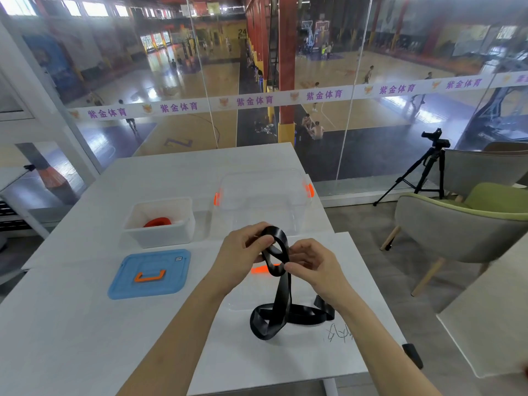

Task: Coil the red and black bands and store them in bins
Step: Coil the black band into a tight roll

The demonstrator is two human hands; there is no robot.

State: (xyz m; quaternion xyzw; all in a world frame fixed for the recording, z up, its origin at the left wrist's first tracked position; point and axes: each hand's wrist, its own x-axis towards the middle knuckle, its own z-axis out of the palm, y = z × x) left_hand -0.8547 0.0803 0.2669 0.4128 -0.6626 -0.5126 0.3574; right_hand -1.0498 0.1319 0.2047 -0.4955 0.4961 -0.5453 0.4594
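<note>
Black band (275,252): started coil is up off the white table (71,324), held between both hands. Left hand (238,257) sits at 9 o'clock of the coil, thumb and fingers closed on the top loop. Right hand (313,264) sits at 3 o'clock, fingertips pinched together on the band at the coil's lower edge, right where the free length leaves it.

Key relation: the uncoiled tail drops from the right-hand pinch toward 6 o'clock, long axis roughly vertical, and ends in a loose, twisted heap on the table just in front of the forearms. So the slack lies below and nearer the body than the fingers, and the right hand is the nearer one to feed it. My read: next wrap needs the right hand to slide down the tail and bring it up round the coil while the left keeps the loop clamped. The heap has a visible twist, likely to carry into the coil.

Red band (157,222) is already coiled in the small white bin (160,221) at 10 o'clock of the hands. Clear bin (263,201) at 12 o'clock looks empty, probable target for the black one. Blue lid (150,273) lies flat at 9 o'clock.
</note>
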